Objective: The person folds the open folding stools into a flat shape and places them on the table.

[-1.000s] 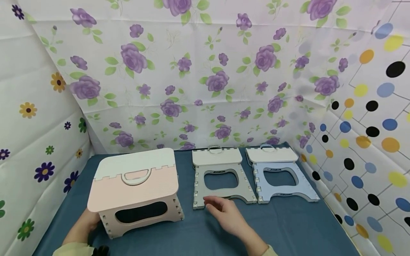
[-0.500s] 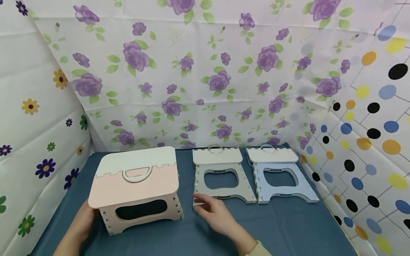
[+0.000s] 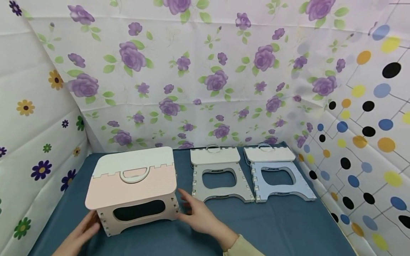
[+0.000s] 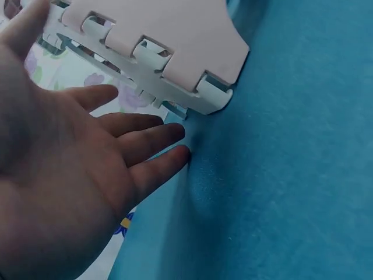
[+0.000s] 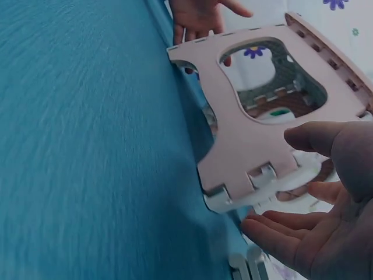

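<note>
An unfolded step stool (image 3: 128, 193), pink and white with a white carry handle (image 3: 134, 179) on its top, stands upright at the left of the table. My left hand (image 3: 80, 234) is beside its left side. In the left wrist view that hand (image 4: 76, 157) has its fingers spread, with the hinged side of the stool (image 4: 175, 46) just beyond them. At the right side, my right hand (image 3: 201, 217) has its fingers extended near the stool's corner. The right wrist view has this hand (image 5: 326, 221) with thumb and fingers apart around that edge; contact cannot be made out.
Right of the pink stool, two folded stools lie flat side by side: a grey one (image 3: 241, 192) and a light blue one (image 3: 300, 183). Blue cloth (image 3: 272, 231) covers the table. Patterned curtains (image 3: 192, 71) enclose the back and both sides.
My right hand has moved left from in front of the grey folded stool to the right side of the pink stool. The left hand stays near the left side, shifting slightly.
</note>
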A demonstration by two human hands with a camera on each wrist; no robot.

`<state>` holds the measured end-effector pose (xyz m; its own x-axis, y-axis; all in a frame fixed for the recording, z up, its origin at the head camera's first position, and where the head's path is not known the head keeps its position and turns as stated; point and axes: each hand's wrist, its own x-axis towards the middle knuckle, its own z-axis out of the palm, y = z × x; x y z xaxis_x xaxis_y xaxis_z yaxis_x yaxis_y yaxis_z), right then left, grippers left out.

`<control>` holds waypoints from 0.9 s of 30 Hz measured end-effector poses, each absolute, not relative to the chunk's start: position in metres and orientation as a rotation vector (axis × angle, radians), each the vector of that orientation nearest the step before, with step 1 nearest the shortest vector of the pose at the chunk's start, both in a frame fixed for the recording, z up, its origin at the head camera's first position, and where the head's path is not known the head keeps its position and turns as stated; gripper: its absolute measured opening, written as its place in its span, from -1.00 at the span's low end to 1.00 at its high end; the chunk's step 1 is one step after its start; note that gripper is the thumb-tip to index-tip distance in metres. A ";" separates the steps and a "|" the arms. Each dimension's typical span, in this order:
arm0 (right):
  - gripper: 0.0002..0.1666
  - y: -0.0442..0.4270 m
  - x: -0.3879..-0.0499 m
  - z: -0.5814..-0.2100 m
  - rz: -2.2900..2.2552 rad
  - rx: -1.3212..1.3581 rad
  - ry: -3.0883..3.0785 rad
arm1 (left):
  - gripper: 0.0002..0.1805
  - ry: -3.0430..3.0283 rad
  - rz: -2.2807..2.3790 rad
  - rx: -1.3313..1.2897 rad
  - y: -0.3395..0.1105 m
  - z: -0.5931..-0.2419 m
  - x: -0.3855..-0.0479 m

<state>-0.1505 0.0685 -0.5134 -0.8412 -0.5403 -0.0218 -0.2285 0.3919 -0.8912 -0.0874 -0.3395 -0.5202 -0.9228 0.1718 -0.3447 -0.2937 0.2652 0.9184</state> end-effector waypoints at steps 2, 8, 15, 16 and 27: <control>-0.07 0.064 -0.151 -0.515 -1.432 -0.698 2.340 | 0.05 2.254 1.539 -0.126 -0.335 -0.519 -0.081; -0.07 0.051 -0.155 -0.518 -1.436 -0.744 2.351 | 0.12 2.457 1.412 -0.139 -0.315 -0.525 -0.077; -0.08 0.038 -0.157 -0.526 -1.370 -0.691 2.428 | 0.03 2.601 1.327 -0.253 -0.304 -0.529 -0.081; -0.08 0.037 -0.157 -0.527 -1.364 -0.683 2.439 | 0.01 2.626 1.309 -0.265 -0.303 -0.529 -0.081; -0.09 0.032 -0.155 -0.532 -1.325 -0.732 2.558 | -0.09 2.727 1.280 -0.366 -0.289 -0.524 -0.080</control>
<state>-0.1549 0.0320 -0.5323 -0.8652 -0.4961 0.0729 -0.3457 0.4850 -0.8033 -0.0798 -0.2885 -0.5243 -0.9653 -0.1709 -0.1974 -0.2611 0.6163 0.7429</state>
